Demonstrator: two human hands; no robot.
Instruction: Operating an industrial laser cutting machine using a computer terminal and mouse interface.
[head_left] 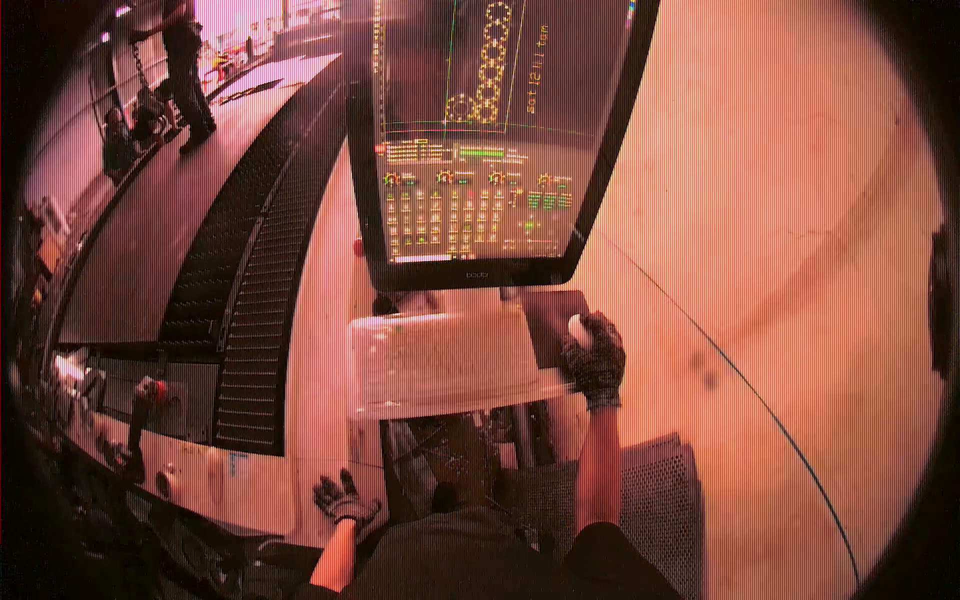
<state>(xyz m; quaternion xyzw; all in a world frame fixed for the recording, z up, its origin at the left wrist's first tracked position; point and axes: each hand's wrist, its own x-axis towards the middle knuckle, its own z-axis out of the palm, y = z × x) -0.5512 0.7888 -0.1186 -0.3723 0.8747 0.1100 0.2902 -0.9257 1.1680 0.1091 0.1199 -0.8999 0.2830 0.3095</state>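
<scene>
My right hand (594, 355), in a dark knit glove, is wrapped over a white computer mouse (578, 328) on a dark mouse pad (547, 330). Left of the pad, a pale keyboard-like slab (440, 362) fills most of the same shelf; its keys cannot be made out. Above the shelf stands a large screen (470, 200) showing a drawing of yellow rings in a column, with rows of small buttons below. My left hand (346, 502), also gloved, lies with fingers spread on the light edge of a machine (315, 470), holding nothing.
To the left runs a long machine bed with black slatted strips (265, 280) and a flat metal sheet (135, 270). A person (185, 70) stands on it at the far left, near a hanging chain. A perforated panel (650, 500) is at lower right; a thin cable (740, 380) curves over the floor.
</scene>
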